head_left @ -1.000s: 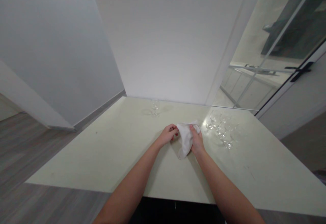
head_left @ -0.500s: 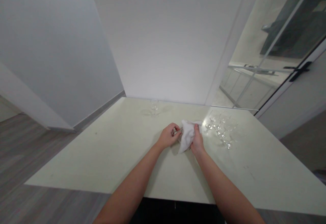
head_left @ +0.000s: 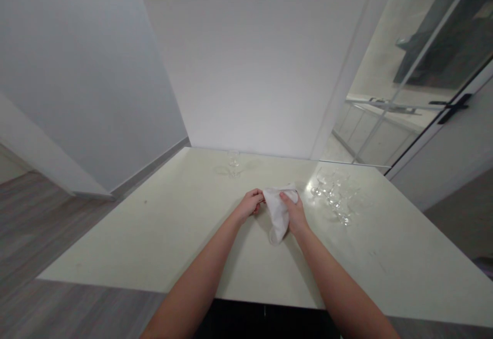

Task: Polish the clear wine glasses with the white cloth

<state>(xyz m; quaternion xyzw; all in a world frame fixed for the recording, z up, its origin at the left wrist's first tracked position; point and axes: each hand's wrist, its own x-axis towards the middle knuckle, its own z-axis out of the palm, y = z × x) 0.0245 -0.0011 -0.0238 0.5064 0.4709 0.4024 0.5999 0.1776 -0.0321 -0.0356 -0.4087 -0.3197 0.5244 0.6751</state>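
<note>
My right hand (head_left: 296,214) grips a white cloth (head_left: 276,209), its thumb on top and a loose corner hanging toward the table. To the left of the cloth, my left hand (head_left: 250,204) is closed with its fingertips pinched at the cloth's edge. It holds the foot end of a stemmed wine glass, which the cloth and fingers now hide almost wholly; it shows only in the earlier view. Both hands are just above the pale tabletop (head_left: 181,226).
One clear stemmed glass (head_left: 233,163) stands upright near the table's back edge. Several more clear glasses (head_left: 336,195) are grouped close together on the right, their outlines hard to separate. A white wall (head_left: 250,72) rises behind the table, with a glazed door (head_left: 396,108) at the right.
My right hand and the cloth have shifted slightly left, and the cloth's corner hangs lower. The cloth now covers the glass part that showed by my left fingers, which moved a little left.
</note>
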